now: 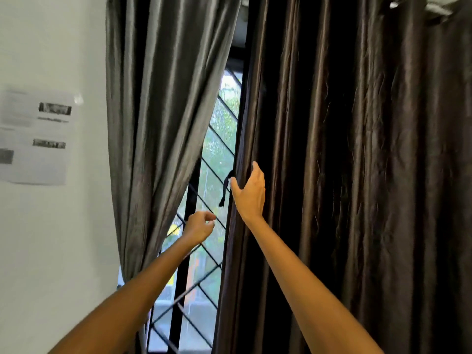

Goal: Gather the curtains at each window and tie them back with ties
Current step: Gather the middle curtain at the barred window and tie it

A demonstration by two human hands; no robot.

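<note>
Nearest, 2 bare forearms are rising from the bottom edge toward the gap between the 2 curtains. The left hand (200, 227) is hovering in the opening in front of the window grille (217, 139), its fingers loosely curled with thumb and fingertips close together, and it is holding nothing that I can make out. The right hand (249, 191) is reaching higher, at about 1 o'clock from the left one, with its fingers spread fairly wide and lying against the inner edge of the right curtain (344, 175), thumb hooking toward that edge.

Just off the thumb, at roughly 10 o'clock from the right hand, a short dark tie (224, 191) is dangling beside the curtain edge, its long axis running top to bottom and its free end pointing to 6 o'clock. Whether it is fixed to the curtain or to the grille I cannot tell. The right hand is clearly the nearer one; the left is sitting below the tie's tip, at about 7 o'clock from it.

Farther off, the right curtain is hanging in vertical folds, not yet gathered. The left curtain (166, 123) is sweeping down toward 7 o'clock, drawn in low beside the wall (51, 238), which is carrying a taped paper notice (35, 139).
</note>
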